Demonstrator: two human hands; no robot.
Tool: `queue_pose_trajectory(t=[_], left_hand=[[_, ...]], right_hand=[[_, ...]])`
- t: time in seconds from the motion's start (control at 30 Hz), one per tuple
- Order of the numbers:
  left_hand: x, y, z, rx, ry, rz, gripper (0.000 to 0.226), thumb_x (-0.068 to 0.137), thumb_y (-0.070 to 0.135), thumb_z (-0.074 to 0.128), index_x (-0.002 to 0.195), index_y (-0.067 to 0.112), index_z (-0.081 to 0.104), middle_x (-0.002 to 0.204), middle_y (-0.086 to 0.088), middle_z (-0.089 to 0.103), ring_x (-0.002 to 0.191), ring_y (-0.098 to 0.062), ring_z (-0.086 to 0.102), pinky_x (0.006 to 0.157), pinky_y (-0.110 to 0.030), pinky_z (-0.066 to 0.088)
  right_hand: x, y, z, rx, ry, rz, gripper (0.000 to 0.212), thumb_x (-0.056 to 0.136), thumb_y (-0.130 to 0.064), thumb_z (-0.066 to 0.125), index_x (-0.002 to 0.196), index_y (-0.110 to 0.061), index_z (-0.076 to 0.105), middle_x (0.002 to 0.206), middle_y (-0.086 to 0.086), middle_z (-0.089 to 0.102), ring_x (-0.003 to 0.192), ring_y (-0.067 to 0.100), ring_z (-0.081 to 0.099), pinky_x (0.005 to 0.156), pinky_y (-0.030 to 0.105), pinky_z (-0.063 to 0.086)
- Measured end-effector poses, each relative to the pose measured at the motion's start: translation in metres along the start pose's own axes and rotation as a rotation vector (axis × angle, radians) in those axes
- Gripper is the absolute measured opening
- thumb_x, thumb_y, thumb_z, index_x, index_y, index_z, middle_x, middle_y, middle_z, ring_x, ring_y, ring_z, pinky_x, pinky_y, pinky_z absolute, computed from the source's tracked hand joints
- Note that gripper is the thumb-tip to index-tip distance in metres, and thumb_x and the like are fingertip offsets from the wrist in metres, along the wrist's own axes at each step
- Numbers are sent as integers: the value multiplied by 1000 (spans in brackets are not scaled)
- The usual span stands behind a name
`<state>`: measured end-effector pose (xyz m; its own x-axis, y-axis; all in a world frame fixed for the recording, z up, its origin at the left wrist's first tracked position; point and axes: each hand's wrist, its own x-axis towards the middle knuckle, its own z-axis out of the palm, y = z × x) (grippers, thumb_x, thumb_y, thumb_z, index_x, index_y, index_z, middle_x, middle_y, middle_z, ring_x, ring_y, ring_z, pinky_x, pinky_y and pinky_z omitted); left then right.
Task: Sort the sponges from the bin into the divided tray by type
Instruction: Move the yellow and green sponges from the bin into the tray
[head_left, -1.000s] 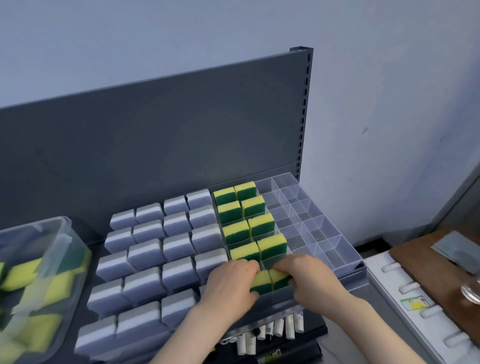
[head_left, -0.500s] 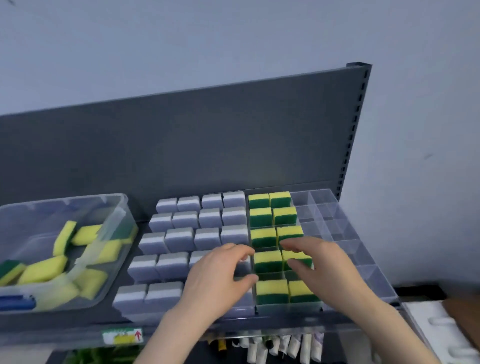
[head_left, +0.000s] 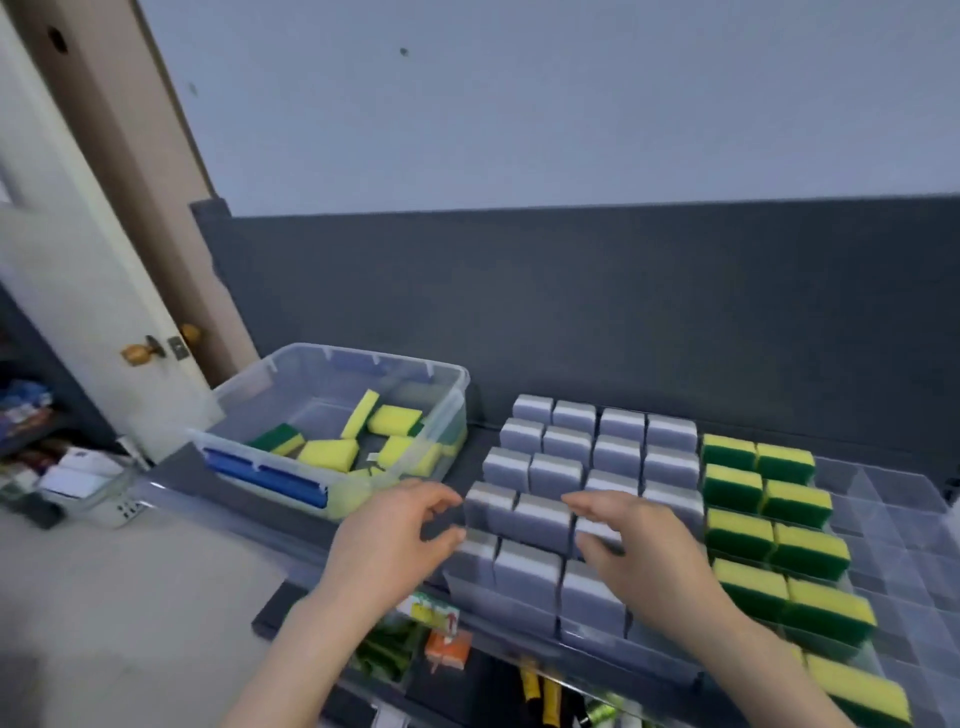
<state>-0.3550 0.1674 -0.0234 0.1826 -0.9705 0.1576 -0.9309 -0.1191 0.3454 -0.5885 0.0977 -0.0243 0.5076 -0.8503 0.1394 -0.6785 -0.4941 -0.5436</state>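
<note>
Above the divided tray, a person's left hand and right hand hover empty, fingers loosely curled, over rows of grey sponges, likely poised to reach the clear bin alongside, where unsorted yellow-and-green sponges lie.

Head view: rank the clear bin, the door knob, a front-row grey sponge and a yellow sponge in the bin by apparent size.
1. clear bin
2. front-row grey sponge, but it is nearer the camera, so unsure against the next
3. yellow sponge in the bin
4. door knob
</note>
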Motion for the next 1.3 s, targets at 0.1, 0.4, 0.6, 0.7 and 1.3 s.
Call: queue_pose_trajectory(t=[0.1, 0.4, 0.6, 0.7, 1.3], left_hand=[[1, -39, -22, 56, 23, -37, 34, 81, 46, 67, 115, 39, 62, 101, 22, 58, 92, 2, 56, 78, -22, 48], [9, -177, -97, 172, 12, -96, 33, 84, 43, 63, 117, 39, 60, 110, 18, 60, 98, -1, 59, 77, -30, 53], [24, -253, -135, 212, -6, -66, 30, 84, 43, 64, 114, 39, 61, 107, 18, 62, 96, -3, 59, 79, -30, 53], [41, -282, -150, 223, -26, -38, 29, 83, 43, 65, 111, 39, 63, 106, 19, 64, 94, -2, 59, 79, -30, 53], [191, -367, -127, 546, -334, 191, 33, 88, 40, 59, 119, 31, 61, 113, 8, 64, 103, -17, 60, 79, -33, 54]], right_hand=[[17, -28, 18, -16, 5, -31, 42, 91, -25, 56, 131, -37, 51, 132, -20, 53, 121, 1, 49, 103, 18, 38], [76, -135, 76, -82, 28, -138, 39, 89, -21, 58, 126, -32, 56, 124, -16, 60, 110, 5, 56, 92, 17, 42], [108, -186, 113, -153, 27, -145, 38, 90, -22, 57, 127, -31, 57, 125, -16, 60, 107, 6, 58, 89, 16, 43], [122, -200, 125, -182, 16, -127, 37, 90, -21, 57, 126, -31, 58, 124, -16, 61, 107, 6, 58, 89, 17, 44], [280, -204, 188, -478, -260, -157, 40, 88, -21, 48, 125, -33, 54, 123, -7, 59, 117, 18, 52, 89, 36, 48]])
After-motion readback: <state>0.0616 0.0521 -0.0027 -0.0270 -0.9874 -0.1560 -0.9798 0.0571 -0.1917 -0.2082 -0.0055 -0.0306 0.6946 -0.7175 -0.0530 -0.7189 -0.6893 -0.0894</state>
